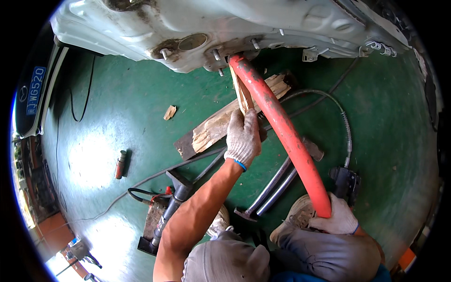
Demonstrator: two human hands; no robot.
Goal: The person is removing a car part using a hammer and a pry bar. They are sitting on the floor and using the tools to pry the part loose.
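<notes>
My left hand (243,138), in a whitish knit glove, is closed round the lower part of a split wooden strip (241,89). The strip points up toward the pale car body panel (263,28), close beside a curved red pipe (282,124) with scuffed paint. At the pipe's lower end, my right hand (338,220), gloved too, is wrapped round it next to my knee. The pipe's upper end meets the underside of the panel among several studs; the exact contact there is hidden. Beneath my left hand a splintered wooden plank (213,129) lies on the floor.
Two metal-shafted hammers (270,188) lie before my shoes. A hydraulic tool (174,207) stands left of my forearm. A black device (346,183) with a hose is at the right. A red cylinder (120,164) and wood chip (170,112) lie on the green floor.
</notes>
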